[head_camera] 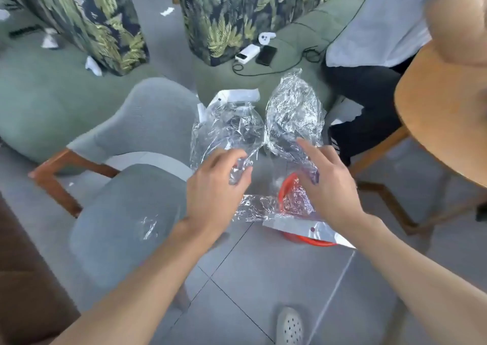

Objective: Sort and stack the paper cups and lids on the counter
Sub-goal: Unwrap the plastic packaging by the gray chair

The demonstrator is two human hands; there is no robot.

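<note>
Left hand (218, 183) has its fingers curled round a crinkled clear plastic bag (226, 128); right hand (326, 181) lies spread against a second clear bag (295, 112), grip unclear. Round red bin (311, 241) sits below. No paper cups or lids in sight. That slick film could slip free and miss the bin!

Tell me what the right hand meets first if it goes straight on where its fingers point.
The right hand would meet the right-hand clear plastic bag first; its fingertips look almost on it, though depth is hard to judge.
</note>
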